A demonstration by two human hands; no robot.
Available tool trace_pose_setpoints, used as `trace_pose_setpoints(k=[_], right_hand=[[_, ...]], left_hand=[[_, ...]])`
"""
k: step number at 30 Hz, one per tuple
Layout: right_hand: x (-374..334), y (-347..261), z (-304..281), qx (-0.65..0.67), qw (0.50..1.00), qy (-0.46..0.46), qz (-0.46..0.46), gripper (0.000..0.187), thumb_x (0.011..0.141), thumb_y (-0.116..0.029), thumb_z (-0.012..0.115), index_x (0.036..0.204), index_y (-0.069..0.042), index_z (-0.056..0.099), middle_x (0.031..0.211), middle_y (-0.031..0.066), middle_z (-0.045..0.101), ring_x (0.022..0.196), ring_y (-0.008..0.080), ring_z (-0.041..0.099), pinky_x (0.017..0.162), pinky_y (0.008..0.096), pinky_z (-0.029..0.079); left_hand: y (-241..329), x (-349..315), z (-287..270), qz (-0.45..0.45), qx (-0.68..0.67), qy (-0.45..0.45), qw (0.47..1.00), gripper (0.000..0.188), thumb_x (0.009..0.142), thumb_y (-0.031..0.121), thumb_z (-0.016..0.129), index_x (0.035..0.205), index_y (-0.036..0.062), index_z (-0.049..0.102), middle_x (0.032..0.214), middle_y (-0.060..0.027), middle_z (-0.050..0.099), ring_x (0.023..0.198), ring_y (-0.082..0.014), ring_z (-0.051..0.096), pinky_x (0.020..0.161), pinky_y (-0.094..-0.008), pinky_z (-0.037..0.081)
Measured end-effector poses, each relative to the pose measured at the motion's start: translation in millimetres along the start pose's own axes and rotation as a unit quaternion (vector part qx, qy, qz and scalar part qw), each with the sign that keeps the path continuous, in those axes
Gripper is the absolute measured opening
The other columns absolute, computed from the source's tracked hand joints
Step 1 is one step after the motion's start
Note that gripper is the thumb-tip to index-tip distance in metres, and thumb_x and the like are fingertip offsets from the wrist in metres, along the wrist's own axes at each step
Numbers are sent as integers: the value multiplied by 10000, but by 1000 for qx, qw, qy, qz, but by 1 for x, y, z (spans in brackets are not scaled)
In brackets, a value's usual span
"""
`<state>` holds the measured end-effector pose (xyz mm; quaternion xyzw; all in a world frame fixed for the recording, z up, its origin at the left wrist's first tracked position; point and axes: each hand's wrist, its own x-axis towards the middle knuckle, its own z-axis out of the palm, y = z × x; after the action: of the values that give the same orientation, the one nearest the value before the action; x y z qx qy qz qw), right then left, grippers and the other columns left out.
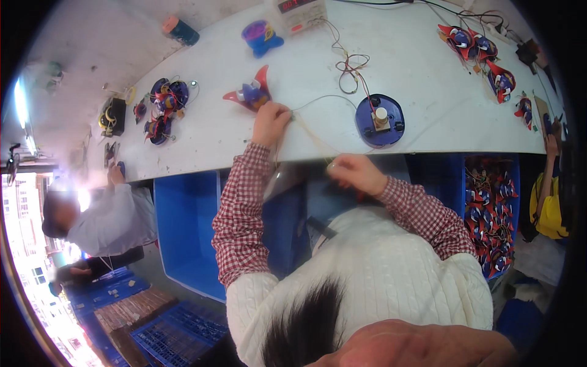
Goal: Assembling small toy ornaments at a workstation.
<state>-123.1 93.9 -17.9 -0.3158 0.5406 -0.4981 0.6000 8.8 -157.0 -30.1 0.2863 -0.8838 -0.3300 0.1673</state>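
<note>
- While the left hand (271,124) is resting on the white table (440,116), its fingers are curling at the near edge of the red-and-blue assembly (252,93); whether they are gripping it or a wire, I cannot tell.
- The assembly is lying on the table just beyond that hand, its red points spreading outward.
- Pale wires (312,133) are running slantwise from beside the left fingers toward the right hand (359,173).
- The right hand is hovering at the table's near edge — thumb and fingertips are pinching the wires' lower end.
- A thin grey wire (330,96) is arching from near the left hand to a round blue base (392,110).
- Dark red wires (347,65) are looping from the base toward a power supply (301,15) — its red display is glowing.
- Below the table, a blue bin (186,226) is standing on the left; similar assemblies (491,214) are filling another on the right.
- At far left, a co-worker (113,217) is sitting near the table.
</note>
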Motion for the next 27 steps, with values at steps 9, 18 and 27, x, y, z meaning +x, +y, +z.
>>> trace_pose_setpoints(k=[9, 18, 27], right_hand=[[-5, -9, -5, 46, 998, 12, 30, 162, 871, -142, 606, 952, -3, 627, 769, 46, 613, 606, 96, 539, 554, 196, 464], [-6, -22, -2, 100, 992, 24, 69, 146, 883, -163, 601, 920, -28, 640, 732, 55, 630, 541, 91, 536, 502, 177, 436], [-4, -15, 1, 122, 989, 22, 76, 155, 895, -178, 602, 924, -28, 630, 724, 63, 633, 516, 99, 538, 481, 180, 432]], left_hand=[[51, -110, -32, -63, 4, 312, 948, 247, 869, 69, 596, 1107, 5, 582, 979, -104, 558, 821, -175, 527, 746, -265, 461], [48, -181, 45, -148, -94, 298, 938, 387, 842, 2, 575, 1226, 40, 552, 1065, -103, 524, 836, -158, 520, 727, -251, 467], [45, -173, 45, -97, -80, 287, 950, 342, 855, 5, 574, 1195, 38, 568, 944, -80, 554, 791, -141, 535, 675, -228, 466]])
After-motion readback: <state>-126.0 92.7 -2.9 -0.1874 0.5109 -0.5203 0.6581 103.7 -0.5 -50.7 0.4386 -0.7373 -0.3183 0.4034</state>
